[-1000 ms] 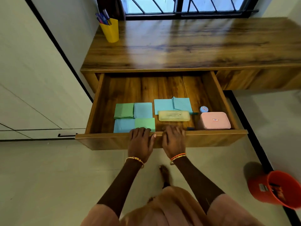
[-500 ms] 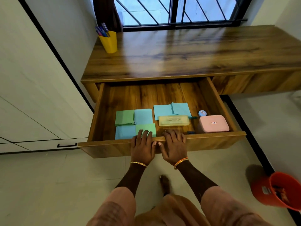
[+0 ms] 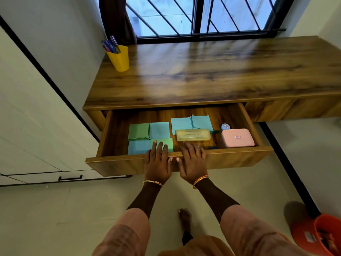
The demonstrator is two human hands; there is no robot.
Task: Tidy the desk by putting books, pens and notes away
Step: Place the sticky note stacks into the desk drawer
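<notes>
The wooden desk point(image 3: 212, 76) has one drawer point(image 3: 239, 157) pulled partway out. Inside lie green notes point(image 3: 138, 131) and blue notes point(image 3: 181, 123) in small stacks, a translucent yellow pencil case point(image 3: 192, 134), a pink box point(image 3: 237, 138) and a small round blue tin point(image 3: 225, 126). My left hand point(image 3: 157, 161) and my right hand point(image 3: 192, 160) lie flat side by side against the middle of the drawer front, fingers stretched over its top rim. Neither hand holds an object. A yellow cup point(image 3: 119, 59) with several pens stands at the desk's back left corner.
A white cabinet point(image 3: 36, 135) with a black handle stands to the left of the drawer. An orange bucket point(image 3: 321, 235) sits on the floor at the lower right. A barred window runs behind the desk. My bare foot is on the floor below the drawer.
The drawer has slid further in under the desk top with both hands pressed on its front. My fingers now reach further over its rim.
</notes>
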